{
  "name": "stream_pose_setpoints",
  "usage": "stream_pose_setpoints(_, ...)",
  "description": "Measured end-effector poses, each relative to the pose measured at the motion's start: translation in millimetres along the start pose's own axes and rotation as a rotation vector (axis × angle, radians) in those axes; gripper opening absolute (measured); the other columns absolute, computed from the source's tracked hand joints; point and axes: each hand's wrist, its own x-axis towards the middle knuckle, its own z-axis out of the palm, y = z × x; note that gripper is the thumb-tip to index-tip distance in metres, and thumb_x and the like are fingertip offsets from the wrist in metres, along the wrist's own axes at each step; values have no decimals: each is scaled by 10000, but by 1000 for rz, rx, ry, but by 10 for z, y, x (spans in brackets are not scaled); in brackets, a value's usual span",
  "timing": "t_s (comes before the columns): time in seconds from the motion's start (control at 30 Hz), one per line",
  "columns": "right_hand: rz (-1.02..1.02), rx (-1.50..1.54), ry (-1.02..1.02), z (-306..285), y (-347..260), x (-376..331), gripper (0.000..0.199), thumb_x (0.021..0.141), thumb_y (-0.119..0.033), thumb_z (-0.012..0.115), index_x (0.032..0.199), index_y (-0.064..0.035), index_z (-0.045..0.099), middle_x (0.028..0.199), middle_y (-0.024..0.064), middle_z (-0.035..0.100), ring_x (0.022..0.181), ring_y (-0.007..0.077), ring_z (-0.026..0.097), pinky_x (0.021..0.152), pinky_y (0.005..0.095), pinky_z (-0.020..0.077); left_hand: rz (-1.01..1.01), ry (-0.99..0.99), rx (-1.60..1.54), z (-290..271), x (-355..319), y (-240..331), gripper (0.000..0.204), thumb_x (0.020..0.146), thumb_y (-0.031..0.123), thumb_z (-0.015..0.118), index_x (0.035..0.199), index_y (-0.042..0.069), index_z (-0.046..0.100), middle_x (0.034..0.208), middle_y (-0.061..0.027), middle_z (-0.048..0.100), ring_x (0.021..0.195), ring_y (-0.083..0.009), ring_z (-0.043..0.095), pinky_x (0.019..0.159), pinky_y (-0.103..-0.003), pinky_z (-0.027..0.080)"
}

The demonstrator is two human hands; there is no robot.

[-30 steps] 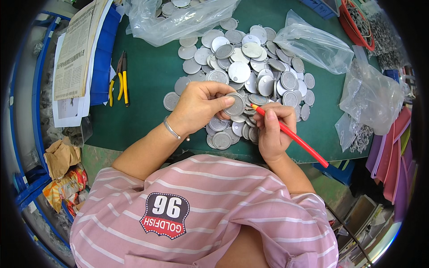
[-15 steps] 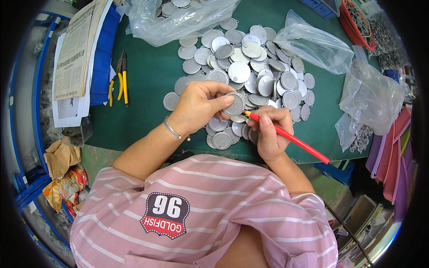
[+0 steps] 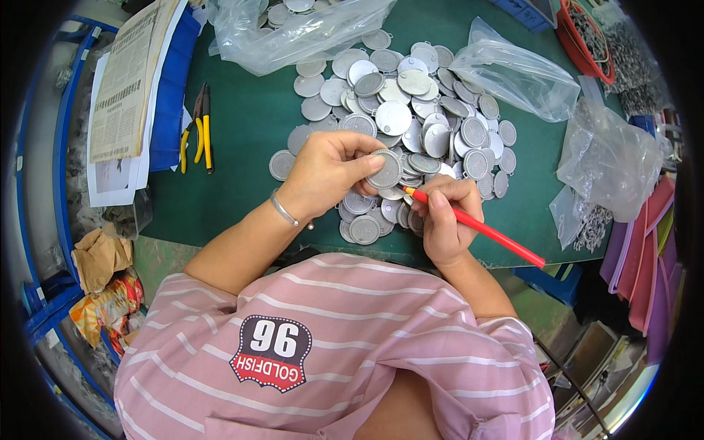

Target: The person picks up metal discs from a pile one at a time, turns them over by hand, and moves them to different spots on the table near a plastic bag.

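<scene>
My left hand (image 3: 339,167) pinches a round grey metal disc (image 3: 386,170) between thumb and fingers, its patterned face turned up. My right hand (image 3: 449,220) grips a slim red pen-like tool (image 3: 499,238) with a yellow section near its tip. That tip points at the lower right edge of the disc, a small gap away; its exact kind I cannot tell. Under and beyond both hands spreads a heap of similar metal discs (image 3: 393,117), many with a small loop on the rim, some patterned and others plain.
Clear plastic bags (image 3: 513,70) lie around the heap on the green table (image 3: 242,95). To the left are yellow-handled pliers (image 3: 198,136) and a blue bin (image 3: 172,95) with papers (image 3: 121,88). A red basket (image 3: 587,37) of small metal parts stands at the far right.
The red tool's tip has drawn back slightly to the lower right, away from the disc's edge. My left hand keeps the disc in nearly the same place.
</scene>
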Motion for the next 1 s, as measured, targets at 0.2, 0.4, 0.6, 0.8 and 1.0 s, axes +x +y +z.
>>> stream_pose_setpoints(0.2,-47,-39,-88,18,-30,-47,49,802,30,501,806,10,456,671,141,565,531,159,498,489,263,401,13,8,2,10,-1,0,177,796,52,601,929,-65,598,676,-54,589,547,-88,563,495,-200,479)
stream_pose_setpoints(0.4,-99,-122,-95,50,-25,-18,64,796,35,513,814,7,458,701,141,579,550,163,519,495,261,414,13,18,-5,26,-9,16,173,796,50,600,927,-64,598,679,-59,593,546,-89,566,497,-201,486)
stream_pose_setpoints(0.6,-86,-179,-55,100,-36,18,57,793,35,520,784,8,470,697,125,581,533,164,516,486,258,412,9,16,-5,20,1,-10,173,798,51,601,927,-64,596,687,-62,596,548,-93,572,498,-202,492)
stream_pose_setpoints(0.8,-18,-204,-145,-17,-38,-34,38,779,29,546,799,21,515,729,136,588,578,211,547,526,277,427,0,16,-9,16,-9,5,174,798,50,604,933,-59,593,689,-60,593,551,-94,574,499,-202,494)
stream_pose_setpoints(1.0,-377,-446,-287,52,-96,268,299,681,13,666,967,-30,588,945,125,599,855,273,568,744,326,444,11,-15,-140,41,-29,69,190,842,110,566,961,-38,574,697,-60,598,549,-98,572,506,-205,486)
